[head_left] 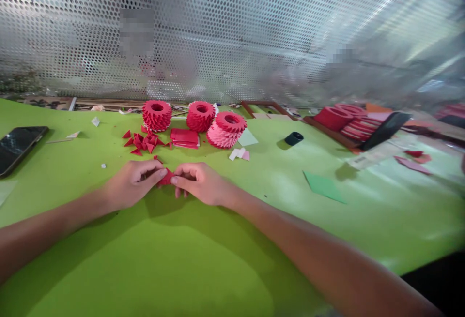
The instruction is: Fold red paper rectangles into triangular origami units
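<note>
A small piece of red paper (166, 177) is pinched between my two hands above the green table (156, 259). My left hand (134, 181) grips its left side with thumb and fingers, and my right hand (198, 181) grips its right side. Just beyond my left hand lies a pile of folded red triangles (145, 142). A stack of red paper rectangles (184, 137) sits to the right of that pile. Behind these stand a red ring-shaped paper piece (157, 116), a second one (200, 116) and a red and pink one (225, 130).
A phone (22, 147) lies at the left. To the right are a dark cylinder (294, 138), a green paper sheet (323, 186) and a tray (332, 135) with more red paper rings. A perforated metallic sheet (218, 31) rises behind the table.
</note>
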`<state>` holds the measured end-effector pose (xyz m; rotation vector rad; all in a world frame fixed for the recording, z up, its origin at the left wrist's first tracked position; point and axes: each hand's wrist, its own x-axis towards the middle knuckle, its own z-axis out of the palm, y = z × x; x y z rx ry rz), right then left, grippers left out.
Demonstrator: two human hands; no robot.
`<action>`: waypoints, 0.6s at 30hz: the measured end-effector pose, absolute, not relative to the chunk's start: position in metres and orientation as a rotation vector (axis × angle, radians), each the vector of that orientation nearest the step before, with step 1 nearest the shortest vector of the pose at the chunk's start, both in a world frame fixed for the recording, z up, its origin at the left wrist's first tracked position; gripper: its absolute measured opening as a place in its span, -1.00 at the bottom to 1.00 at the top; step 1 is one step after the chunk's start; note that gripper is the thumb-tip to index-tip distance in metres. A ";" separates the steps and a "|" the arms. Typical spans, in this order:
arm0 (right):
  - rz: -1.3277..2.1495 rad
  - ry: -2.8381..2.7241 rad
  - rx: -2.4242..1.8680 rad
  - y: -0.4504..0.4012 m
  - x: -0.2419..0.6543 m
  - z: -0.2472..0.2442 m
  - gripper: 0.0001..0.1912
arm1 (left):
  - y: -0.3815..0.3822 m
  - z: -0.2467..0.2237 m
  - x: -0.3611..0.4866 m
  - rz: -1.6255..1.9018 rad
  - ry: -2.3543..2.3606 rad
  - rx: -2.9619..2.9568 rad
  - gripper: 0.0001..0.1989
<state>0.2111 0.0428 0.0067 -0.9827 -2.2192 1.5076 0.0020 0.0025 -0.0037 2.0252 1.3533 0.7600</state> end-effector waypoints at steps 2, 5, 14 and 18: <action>1.459 -2.255 -0.975 0.042 0.211 0.007 -0.76 | 0.002 -0.004 0.002 0.749 1.350 2.036 -0.62; 1.394 -2.310 -0.961 0.040 0.210 0.007 -0.75 | 0.002 -0.006 0.002 0.747 1.345 2.063 -0.62; 1.513 -2.217 -1.008 0.042 0.209 0.007 -0.73 | 0.002 -0.006 0.001 0.778 1.365 2.137 -0.66; 1.614 -2.161 -1.026 0.043 0.209 0.011 -0.77 | 0.001 -0.006 0.002 0.799 1.360 2.175 -0.69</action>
